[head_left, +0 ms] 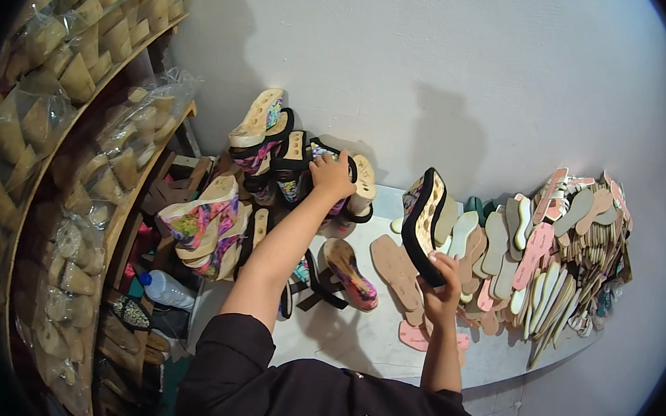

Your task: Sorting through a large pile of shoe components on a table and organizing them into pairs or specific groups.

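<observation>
My right hand (443, 283) grips a wedge sole (424, 223) by its lower end. That sole stands nearly upright above the table, with a black rim and a tan, dimpled face. My left hand (331, 177) reaches to a group of wedge sandals at the back, its fingers bent over a floral wedge sandal (336, 207) with black edging. Beside it stand a tan wedge (362, 183) and a black-edged wedge sandal (294, 158). Nearer me, a floral wedge (349, 276) lies on its side. More floral wedges (214, 230) are piled left of my forearm.
Flat tan and white insoles (494, 244) spread over the right of the white table (315, 339), with a thick stack (570, 281) at its far end. Shelves (125, 215) of plastic-bagged wedge heels rise on the left. A bottle (170, 291) lies below. A grey wall (344, 68) stands behind.
</observation>
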`<state>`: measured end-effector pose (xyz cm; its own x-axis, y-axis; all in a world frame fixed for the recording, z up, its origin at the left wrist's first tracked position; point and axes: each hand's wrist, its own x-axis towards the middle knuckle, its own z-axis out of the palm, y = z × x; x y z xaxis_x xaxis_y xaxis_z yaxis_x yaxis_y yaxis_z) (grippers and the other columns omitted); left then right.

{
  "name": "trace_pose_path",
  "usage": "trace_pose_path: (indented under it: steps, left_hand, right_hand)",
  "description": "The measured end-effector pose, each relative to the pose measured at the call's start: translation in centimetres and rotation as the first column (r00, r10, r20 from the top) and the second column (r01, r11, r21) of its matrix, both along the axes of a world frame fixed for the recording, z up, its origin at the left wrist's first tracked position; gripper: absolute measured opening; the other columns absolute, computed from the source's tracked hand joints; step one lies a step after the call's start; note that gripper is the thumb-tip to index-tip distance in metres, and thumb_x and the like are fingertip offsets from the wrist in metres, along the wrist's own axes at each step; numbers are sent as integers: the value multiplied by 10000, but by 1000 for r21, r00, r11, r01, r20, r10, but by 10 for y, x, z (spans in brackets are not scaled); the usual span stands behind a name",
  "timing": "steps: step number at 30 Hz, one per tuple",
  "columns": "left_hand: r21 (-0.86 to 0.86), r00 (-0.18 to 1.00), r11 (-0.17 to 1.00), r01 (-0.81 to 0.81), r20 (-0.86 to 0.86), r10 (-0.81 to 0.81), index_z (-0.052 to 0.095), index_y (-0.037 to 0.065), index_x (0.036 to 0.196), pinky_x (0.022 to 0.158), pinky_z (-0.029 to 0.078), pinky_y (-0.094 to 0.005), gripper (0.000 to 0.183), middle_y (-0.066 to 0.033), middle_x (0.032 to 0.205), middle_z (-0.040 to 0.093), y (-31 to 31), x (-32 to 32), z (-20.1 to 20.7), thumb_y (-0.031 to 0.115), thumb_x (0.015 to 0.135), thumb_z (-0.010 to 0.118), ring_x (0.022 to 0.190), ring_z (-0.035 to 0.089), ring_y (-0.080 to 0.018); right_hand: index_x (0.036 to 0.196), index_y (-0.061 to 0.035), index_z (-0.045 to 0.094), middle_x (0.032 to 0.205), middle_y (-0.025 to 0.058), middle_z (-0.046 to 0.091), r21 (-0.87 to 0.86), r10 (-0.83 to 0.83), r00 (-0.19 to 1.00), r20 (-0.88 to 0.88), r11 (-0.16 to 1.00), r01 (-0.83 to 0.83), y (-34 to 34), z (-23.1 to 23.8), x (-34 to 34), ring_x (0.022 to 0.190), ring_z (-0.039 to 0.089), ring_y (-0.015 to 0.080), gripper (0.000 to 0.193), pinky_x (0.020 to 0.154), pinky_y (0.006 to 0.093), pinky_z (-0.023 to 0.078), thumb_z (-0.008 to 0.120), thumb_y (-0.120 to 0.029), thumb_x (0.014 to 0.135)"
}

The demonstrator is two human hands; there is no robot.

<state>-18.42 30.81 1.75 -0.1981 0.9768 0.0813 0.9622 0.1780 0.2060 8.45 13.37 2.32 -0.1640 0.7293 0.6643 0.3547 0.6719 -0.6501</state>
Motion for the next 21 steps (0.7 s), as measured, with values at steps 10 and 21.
trace_pose_path:
  steps: [10,21]
  left_hand:
    - [326,999,945,16,41,-31,304,4,1335,968,323,-554,774,-214,1200,529,4,-11,0,515,817,568,1087,540,-341]
    - [602,780,687,-407,620,-82,244,22,1373,1003,-115,-640,727,-166,1296,483,-70,-24,-2,471,878,529,1272,384,-335]
  right_hand:
    - [1091,-42,587,1087,136,556,-114,47,976,-215,991,-73,14,-24,17,1017,541,270,454,881,327,423,676,77,662]
    - [1062,-97,620,1055,85,605,-192,37,991,-132,979,-62,13,-36,6,1018,574,241,391,1063,541,104,685,-4,688]
